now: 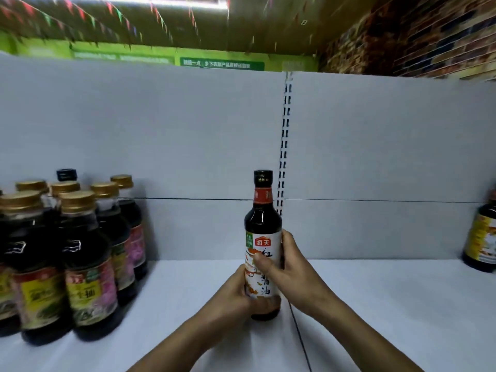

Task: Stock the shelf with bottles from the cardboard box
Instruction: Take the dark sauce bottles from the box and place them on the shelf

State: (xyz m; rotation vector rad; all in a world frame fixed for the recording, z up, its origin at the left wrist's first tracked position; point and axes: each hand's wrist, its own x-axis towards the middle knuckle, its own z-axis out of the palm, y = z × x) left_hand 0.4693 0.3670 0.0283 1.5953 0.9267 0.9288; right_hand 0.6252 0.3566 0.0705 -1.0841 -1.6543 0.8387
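Both hands are wrapped round a dark sauce bottle (263, 210) standing upright, cap up, base on the white shelf (375, 304). The left hand (239, 294) grips low and the right hand (290, 269) clasps the label. Gold-capped bottles (80, 264) cluster well to its left.

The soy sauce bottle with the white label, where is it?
In the head view, the soy sauce bottle is midway along the shelf, gripped by left hand and right hand, right of the gold-capped bottles.

Brick wall (434, 36) at right — green banner (222, 63) beyond.
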